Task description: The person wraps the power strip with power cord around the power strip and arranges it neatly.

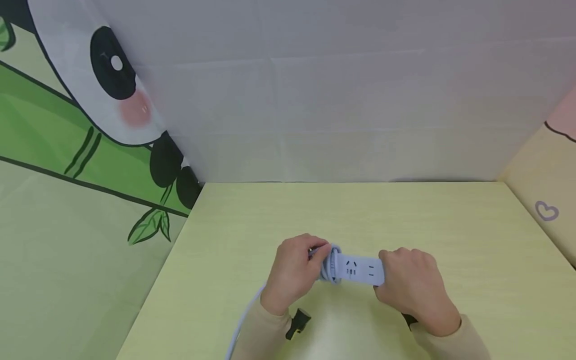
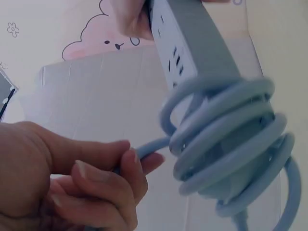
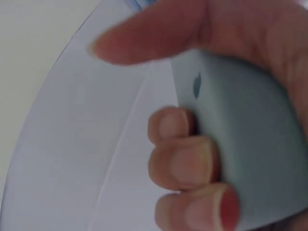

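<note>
A white power strip (image 1: 360, 269) is held above the table by my right hand (image 1: 411, 285), whose fingers curl round its far end. Several loops of its cord (image 1: 332, 265) wrap the other end, as the left wrist view shows closely. With thumb and fingers my left hand (image 1: 294, 270) pinches the cord beside those loops. In the right wrist view, the strip's rounded end (image 3: 260, 139) sits in my palm, fingertips along its edge. Sockets on the strip's face stay visible between both hands in the head view.
A pale yellow table (image 1: 270, 215) lies beneath, with a plain light wall panel (image 1: 337, 100) behind it. On the left stands a panel with a cartoon print (image 1: 90, 135). A loose length of cord (image 1: 245, 320) trails past my left forearm toward the near edge.
</note>
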`<state>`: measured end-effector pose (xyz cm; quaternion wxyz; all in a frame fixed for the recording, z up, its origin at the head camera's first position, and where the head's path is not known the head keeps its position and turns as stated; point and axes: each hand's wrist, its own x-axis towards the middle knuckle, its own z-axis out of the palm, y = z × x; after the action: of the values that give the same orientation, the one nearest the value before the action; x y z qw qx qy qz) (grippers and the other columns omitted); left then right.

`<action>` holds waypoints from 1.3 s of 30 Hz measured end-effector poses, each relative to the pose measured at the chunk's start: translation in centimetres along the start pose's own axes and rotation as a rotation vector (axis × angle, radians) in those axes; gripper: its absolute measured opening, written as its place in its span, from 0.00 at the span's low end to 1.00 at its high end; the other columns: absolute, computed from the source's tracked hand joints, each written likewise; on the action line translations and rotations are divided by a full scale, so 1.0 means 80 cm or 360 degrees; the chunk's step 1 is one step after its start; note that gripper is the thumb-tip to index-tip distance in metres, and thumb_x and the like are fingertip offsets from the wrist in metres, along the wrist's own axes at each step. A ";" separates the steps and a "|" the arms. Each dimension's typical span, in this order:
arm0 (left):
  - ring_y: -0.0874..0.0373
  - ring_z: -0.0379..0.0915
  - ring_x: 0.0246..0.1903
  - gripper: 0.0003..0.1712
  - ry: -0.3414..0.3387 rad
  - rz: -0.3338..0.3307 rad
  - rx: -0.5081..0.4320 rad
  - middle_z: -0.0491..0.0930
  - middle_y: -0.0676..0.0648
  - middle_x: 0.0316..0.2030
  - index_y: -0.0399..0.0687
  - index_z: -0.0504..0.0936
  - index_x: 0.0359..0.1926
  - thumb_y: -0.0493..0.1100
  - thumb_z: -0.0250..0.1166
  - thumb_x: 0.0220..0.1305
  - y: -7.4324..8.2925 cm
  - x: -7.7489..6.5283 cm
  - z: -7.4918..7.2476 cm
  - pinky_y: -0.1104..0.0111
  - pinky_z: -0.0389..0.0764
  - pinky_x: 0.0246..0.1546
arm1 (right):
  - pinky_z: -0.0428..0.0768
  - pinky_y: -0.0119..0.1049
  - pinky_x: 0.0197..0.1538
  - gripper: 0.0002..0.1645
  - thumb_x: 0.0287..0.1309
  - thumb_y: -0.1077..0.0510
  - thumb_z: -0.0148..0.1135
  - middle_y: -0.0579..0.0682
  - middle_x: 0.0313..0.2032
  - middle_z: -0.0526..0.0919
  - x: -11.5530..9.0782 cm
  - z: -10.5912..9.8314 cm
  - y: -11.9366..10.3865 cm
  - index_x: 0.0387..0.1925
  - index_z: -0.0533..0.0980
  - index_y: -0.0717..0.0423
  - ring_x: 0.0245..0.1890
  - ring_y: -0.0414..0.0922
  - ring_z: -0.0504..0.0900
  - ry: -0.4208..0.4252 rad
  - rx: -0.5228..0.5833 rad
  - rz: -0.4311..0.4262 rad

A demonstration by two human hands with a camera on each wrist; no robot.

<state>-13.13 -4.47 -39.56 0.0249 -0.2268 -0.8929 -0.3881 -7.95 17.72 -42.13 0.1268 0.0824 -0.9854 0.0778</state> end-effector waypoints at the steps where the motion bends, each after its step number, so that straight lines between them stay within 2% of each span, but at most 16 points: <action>1: 0.67 0.72 0.24 0.08 0.0041 0.0038 0.0028 0.87 0.48 0.34 0.41 0.89 0.43 0.39 0.65 0.70 0.005 -0.002 0.003 0.77 0.74 0.25 | 0.58 0.32 0.15 0.11 0.32 0.59 0.68 0.45 0.11 0.66 0.002 0.001 0.000 0.17 0.71 0.52 0.12 0.42 0.60 0.0026 -0.0012 0.0027; 6: 0.66 0.68 0.21 0.12 0.0240 0.0244 0.0202 0.84 0.46 0.30 0.37 0.87 0.50 0.37 0.63 0.71 0.020 -0.007 0.014 0.79 0.70 0.22 | 0.57 0.33 0.13 0.13 0.31 0.58 0.68 0.46 0.10 0.65 0.009 0.007 0.007 0.16 0.70 0.54 0.11 0.43 0.59 0.0201 0.0022 0.0174; 10: 0.65 0.69 0.20 0.11 0.0372 0.0399 0.0269 0.80 0.52 0.25 0.40 0.87 0.49 0.37 0.63 0.71 0.025 -0.010 0.020 0.79 0.69 0.23 | 0.52 0.33 0.14 0.15 0.33 0.59 0.65 0.44 0.09 0.58 0.015 0.009 0.023 0.13 0.64 0.52 0.12 0.42 0.54 0.0412 0.0116 0.0328; 13: 0.67 0.67 0.20 0.09 0.0366 0.0483 0.0218 0.78 0.53 0.23 0.41 0.87 0.47 0.37 0.63 0.71 0.028 -0.010 0.024 0.82 0.67 0.22 | 0.50 0.34 0.15 0.15 0.33 0.59 0.63 0.43 0.09 0.55 0.017 0.009 0.037 0.12 0.63 0.51 0.12 0.42 0.52 0.0557 0.0169 0.0425; 15: 0.68 0.65 0.19 0.09 0.0339 0.0520 0.0174 0.77 0.53 0.22 0.40 0.87 0.47 0.37 0.63 0.72 0.029 -0.010 0.026 0.83 0.64 0.21 | 0.49 0.34 0.16 0.15 0.32 0.59 0.63 0.42 0.09 0.55 0.017 0.008 0.042 0.11 0.63 0.51 0.12 0.42 0.52 0.0608 0.0211 0.0464; 19: 0.69 0.62 0.19 0.09 0.0323 0.0529 0.0113 0.75 0.53 0.21 0.39 0.87 0.46 0.38 0.62 0.72 0.029 -0.010 0.027 0.84 0.62 0.20 | 0.50 0.34 0.15 0.13 0.32 0.58 0.63 0.43 0.09 0.56 0.019 0.007 0.045 0.12 0.65 0.53 0.12 0.43 0.53 0.0640 0.0258 0.0465; 25: 0.71 0.60 0.18 0.09 0.0275 0.0487 0.0049 0.74 0.54 0.20 0.41 0.87 0.41 0.38 0.61 0.73 0.029 -0.009 0.025 0.84 0.62 0.20 | 0.53 0.35 0.15 0.10 0.32 0.56 0.66 0.45 0.08 0.61 0.021 0.000 0.048 0.15 0.72 0.55 0.10 0.45 0.58 0.0638 0.0293 0.0520; 31: 0.71 0.58 0.17 0.12 0.0208 0.0432 0.0017 0.69 0.58 0.18 0.46 0.84 0.33 0.42 0.60 0.75 0.031 -0.009 0.024 0.82 0.60 0.19 | 0.49 0.34 0.17 0.17 0.33 0.56 0.66 0.45 0.09 0.56 0.018 -0.008 0.063 0.11 0.64 0.53 0.13 0.42 0.53 0.0766 0.0323 0.0530; 35: 0.71 0.57 0.17 0.13 0.0166 0.0420 -0.0034 0.68 0.58 0.17 0.46 0.85 0.33 0.43 0.59 0.76 0.031 -0.008 0.024 0.81 0.60 0.19 | 0.49 0.34 0.17 0.18 0.31 0.56 0.67 0.44 0.09 0.57 0.016 -0.011 0.073 0.10 0.63 0.52 0.13 0.41 0.53 0.0780 0.0350 0.0516; 39: 0.72 0.59 0.17 0.12 0.0116 0.0393 -0.0102 0.72 0.58 0.19 0.45 0.87 0.38 0.42 0.59 0.76 0.029 -0.006 0.021 0.80 0.63 0.19 | 0.50 0.33 0.17 0.20 0.30 0.55 0.70 0.43 0.09 0.58 0.014 -0.012 0.076 0.10 0.63 0.51 0.13 0.41 0.54 0.0766 0.0380 0.0478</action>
<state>-11.48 -2.12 -39.29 0.0978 -0.3214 -0.8438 -0.4186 -9.91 23.67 -41.76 0.3330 -0.0708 -0.9122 0.2281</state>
